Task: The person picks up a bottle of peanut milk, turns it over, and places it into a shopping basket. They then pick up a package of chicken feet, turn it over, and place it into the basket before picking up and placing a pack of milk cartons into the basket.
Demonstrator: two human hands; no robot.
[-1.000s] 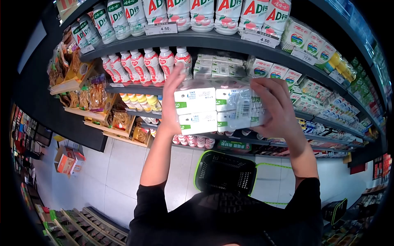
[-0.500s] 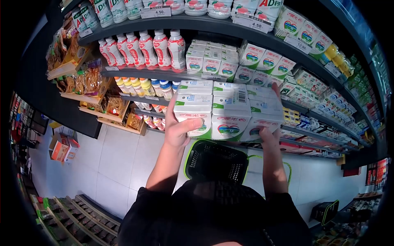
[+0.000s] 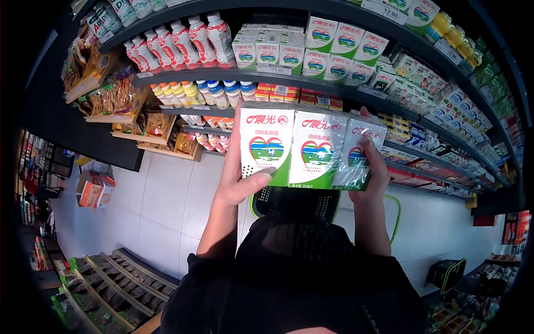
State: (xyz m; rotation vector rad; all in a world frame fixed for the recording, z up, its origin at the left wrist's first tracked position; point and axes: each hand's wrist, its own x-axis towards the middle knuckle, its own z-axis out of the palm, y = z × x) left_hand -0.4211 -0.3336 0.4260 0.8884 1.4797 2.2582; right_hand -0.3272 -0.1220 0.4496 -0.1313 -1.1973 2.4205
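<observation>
Tipped upright now, the shrink-wrapped milk pack (image 3: 308,147) shows its front faces, where half a second ago its tops faced the camera, and it sits lower against the shelves (image 3: 267,75). It hangs in mid-air at the centre of view, with the basket (image 3: 295,205) at 6 o'clock directly beneath it. The left hand (image 3: 236,178) clamps the 9 o'clock end, thumb pressed across the lower front corner and the other fingers running up the side. The right hand (image 3: 371,167) cups the 3 o'clock end, its fingers (image 3: 367,149) curled over the film. I'd judge the pack fairly heavy and stiff as a block. The glossy film looks slippery, though, so the two ends and the bottom edge seem the safest hold. Each carton carries the red characters 晨光 above a heart with a green meadow; the print below is too small to read. At 1 o'clock a price tag (image 3: 389,10) reads 12.90.
</observation>
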